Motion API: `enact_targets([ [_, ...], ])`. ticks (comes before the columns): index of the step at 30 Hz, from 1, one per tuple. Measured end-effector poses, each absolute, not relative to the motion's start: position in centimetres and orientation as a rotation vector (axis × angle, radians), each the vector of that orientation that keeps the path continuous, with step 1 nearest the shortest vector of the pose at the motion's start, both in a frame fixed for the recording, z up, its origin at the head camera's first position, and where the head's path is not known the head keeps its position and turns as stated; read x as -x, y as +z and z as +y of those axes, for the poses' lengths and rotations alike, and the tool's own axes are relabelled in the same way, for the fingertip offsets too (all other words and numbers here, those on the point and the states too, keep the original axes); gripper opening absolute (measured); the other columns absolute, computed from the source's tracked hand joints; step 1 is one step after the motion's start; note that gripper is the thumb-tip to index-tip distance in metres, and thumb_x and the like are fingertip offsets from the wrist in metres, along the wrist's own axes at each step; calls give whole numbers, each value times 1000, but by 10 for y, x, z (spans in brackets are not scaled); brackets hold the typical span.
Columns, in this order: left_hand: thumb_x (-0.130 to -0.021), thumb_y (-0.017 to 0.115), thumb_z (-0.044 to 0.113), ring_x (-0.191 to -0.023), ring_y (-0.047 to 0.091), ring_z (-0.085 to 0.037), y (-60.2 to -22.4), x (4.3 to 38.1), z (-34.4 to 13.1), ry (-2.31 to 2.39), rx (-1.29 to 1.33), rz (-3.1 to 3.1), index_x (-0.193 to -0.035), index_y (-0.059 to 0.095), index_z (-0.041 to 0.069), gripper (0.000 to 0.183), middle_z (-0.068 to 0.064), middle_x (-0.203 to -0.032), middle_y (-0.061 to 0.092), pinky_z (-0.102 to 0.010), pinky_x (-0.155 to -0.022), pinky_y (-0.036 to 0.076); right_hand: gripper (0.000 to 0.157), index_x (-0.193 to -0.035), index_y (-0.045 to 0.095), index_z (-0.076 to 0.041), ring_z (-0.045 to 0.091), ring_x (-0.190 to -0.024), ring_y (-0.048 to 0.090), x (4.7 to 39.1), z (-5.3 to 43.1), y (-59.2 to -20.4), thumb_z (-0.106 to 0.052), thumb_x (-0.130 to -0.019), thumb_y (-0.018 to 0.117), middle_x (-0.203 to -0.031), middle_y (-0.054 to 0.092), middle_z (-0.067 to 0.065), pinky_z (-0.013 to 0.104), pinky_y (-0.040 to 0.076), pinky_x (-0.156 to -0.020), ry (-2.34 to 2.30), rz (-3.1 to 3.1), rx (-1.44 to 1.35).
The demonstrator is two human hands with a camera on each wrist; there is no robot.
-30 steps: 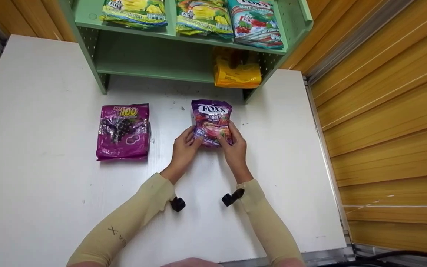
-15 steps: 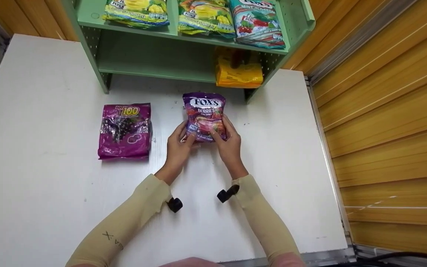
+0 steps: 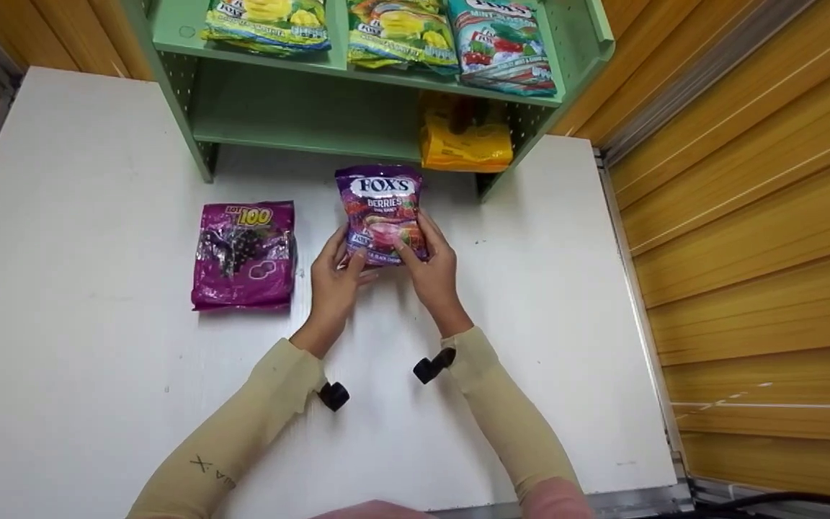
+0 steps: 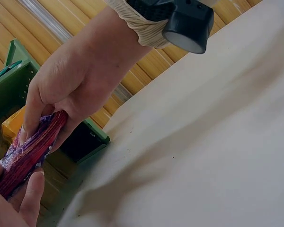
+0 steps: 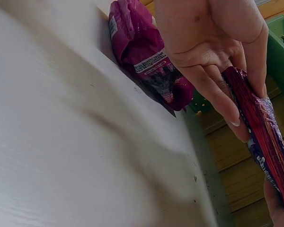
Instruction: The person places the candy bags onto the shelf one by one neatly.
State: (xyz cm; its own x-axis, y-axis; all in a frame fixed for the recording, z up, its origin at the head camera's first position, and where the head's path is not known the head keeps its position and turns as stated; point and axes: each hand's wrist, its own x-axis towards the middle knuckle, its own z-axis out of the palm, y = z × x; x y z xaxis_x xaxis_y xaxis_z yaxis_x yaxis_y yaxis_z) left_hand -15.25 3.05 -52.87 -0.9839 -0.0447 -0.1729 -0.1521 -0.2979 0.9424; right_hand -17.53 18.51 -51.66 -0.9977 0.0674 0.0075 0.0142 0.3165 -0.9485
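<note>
A purple bag of Fox's Berries candy [image 3: 385,216] is held between both hands above the white table, its printed front facing up. My left hand [image 3: 334,285] grips its lower left side, thumb on the front and fingers behind. On the lower right side my right hand [image 3: 435,274] grips in the same way. In both wrist views the candy bag [image 4: 31,153] shows edge-on, clear of the tabletop. A magenta Lot 100 bag [image 3: 243,256] lies on the table left of the left hand; the right wrist view shows it behind that hand.
A green shelf [image 3: 300,119] stands at the table's back. Two yellow bags [image 3: 267,29] and a teal Fox's bag [image 3: 505,50] lie on its upper tier. A yellow-orange package [image 3: 467,148] sits at the right of its lower tier. Wooden slats [image 3: 746,252] line the right side.
Both hands have carried the Fox's bag to the left and forward, nearer the shelf. It looks larger and higher than before. The magenta bag stays put.
</note>
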Motion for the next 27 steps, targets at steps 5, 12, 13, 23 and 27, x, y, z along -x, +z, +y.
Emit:
enact_targets([
  [5, -98, 52, 6, -108, 65, -31, -525, 160, 27, 2479, 257, 1834, -152, 31, 14, 58, -12, -151, 43, -42, -81, 59, 64, -150, 36, -16, 13, -146, 31, 184, 181, -517, -28, -93, 64, -158, 33, -2, 27, 30, -117, 1764, -2535, 77],
  [12, -99, 51, 8, -98, 68, -24, -517, 172, 23, 2447, 270, 1903, -151, 32, 13, 55, -13, -146, 49, -34, -78, 60, 65, -150, 36, -17, 12, -145, 31, 196, 175, -509, -30, -93, 64, -158, 33, -3, 27, 30, -117, 1741, -2551, 67],
  [13, -100, 50, 8, -98, 68, -23, -516, 174, 22, 2440, 276, 1914, -151, 33, 14, 55, -13, -146, 49, -34, -78, 60, 65, -150, 36, -17, 12, -145, 31, 198, 174, -508, -31, -93, 64, -158, 32, -4, 26, 31, -117, 1741, -2554, 68],
  [23, -100, 47, 2, -109, 64, -25, -509, 194, 20, 2461, 307, 1877, -150, 34, 11, 53, -12, -147, 48, -28, -80, 59, 65, -150, 35, -14, 13, -146, 30, 215, 173, -504, -26, -93, 64, -158, 31, -1, 25, 31, -116, 1834, -2505, 45],
  [27, -100, 47, 3, -112, 63, -26, -505, 199, 20, 2463, 321, 1838, -150, 34, 13, 53, -12, -148, 47, -29, -82, 59, 63, -150, 36, -13, 15, -146, 30, 220, 173, -502, -25, -94, 63, -159, 30, 2, 25, 32, -116, 1872, -2486, 63],
])
